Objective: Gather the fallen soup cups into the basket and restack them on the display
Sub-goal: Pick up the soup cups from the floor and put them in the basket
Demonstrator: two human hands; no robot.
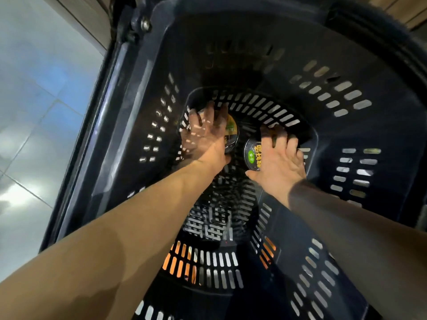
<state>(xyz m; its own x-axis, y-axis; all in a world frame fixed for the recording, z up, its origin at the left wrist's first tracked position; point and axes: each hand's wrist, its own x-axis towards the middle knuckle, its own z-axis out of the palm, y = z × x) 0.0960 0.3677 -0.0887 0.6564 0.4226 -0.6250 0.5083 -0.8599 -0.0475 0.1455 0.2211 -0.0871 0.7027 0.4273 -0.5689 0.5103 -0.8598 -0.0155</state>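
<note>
In the basket (pixel 233 54), right hand (pixel 280 158) fingers clamp right cup (pixel 252 155); left hand (pixel 203 137), blurred, covers left cup (pixel 231 132), grip unclear. Probably next: lift both out.

Far to the left of the left hand (pixel 203 135) lies a floor (pixel 34 100) of glossy pale grey tiles, crossed by thin grout lines and carrying soft white and blue reflections. Beyond that hand, up and to the left, a strip of wood panel (pixel 92 17) runs diagonally along the floor's edge. Beyond the right hand (pixel 282 158), up at the far right, are more wood planks (pixel 406 10). Nearer than both hands, an orange patch (pixel 178 262) glows; what it is cannot be told.
</note>
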